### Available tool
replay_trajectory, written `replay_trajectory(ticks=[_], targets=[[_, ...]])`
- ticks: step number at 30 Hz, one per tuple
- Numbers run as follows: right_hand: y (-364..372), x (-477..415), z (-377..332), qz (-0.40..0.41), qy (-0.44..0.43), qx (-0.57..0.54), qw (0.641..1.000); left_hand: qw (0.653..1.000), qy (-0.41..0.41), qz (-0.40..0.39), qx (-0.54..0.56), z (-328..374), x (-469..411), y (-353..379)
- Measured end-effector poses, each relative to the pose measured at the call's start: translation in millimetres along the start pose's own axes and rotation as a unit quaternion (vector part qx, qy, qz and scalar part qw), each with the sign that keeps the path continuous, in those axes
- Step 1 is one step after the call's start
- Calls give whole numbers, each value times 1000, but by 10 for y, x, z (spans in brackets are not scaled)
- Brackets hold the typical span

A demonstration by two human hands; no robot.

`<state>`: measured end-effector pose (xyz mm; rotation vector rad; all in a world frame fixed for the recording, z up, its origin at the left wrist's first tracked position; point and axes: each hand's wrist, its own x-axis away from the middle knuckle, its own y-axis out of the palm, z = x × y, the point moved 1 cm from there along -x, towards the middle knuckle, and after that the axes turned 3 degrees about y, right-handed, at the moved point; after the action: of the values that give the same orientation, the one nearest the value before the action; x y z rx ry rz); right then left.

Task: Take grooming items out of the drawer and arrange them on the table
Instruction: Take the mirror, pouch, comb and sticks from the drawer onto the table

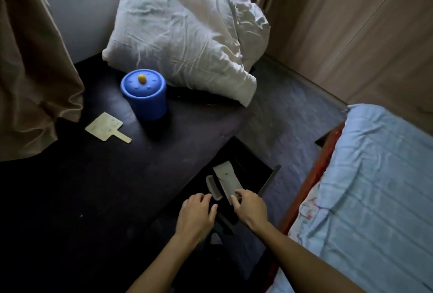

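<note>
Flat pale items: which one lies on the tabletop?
The handled tan paddle beside the blue pot; the comb and pouch lie in the drawer.

The dark table (93, 187) carries a blue lidded pot (144, 94) toward 12 o'clock. A flat beige paddle (107, 127), perhaps a hand mirror, lies at the pot's 8 o'clock, a white pillow (185, 32) at its 1 o'clock.

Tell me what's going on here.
A person is reaching into the open drawer of a dark table. The right grip pinches the near end of a pale pouch. The left grip is beside a comb, its hold unclear. A blue lidded pot and a flat tan paddle lie on the table.
</note>
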<state>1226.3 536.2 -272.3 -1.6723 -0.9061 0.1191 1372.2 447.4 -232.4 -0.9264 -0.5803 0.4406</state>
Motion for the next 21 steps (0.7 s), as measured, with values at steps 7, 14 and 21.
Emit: replay_trajectory(ticks=[7,14,21], targets=[[583,-1011,295,-28,23,29,999,999,-13,-50,-14,11,-822,637],[1301,-1690,512,-65,68,77,993,995,-51,-89,-12,-242,-1381,1140],[1652,-1825,673,-99,83,168,977,993,-66,-95,14,-294,-1391,1272]])
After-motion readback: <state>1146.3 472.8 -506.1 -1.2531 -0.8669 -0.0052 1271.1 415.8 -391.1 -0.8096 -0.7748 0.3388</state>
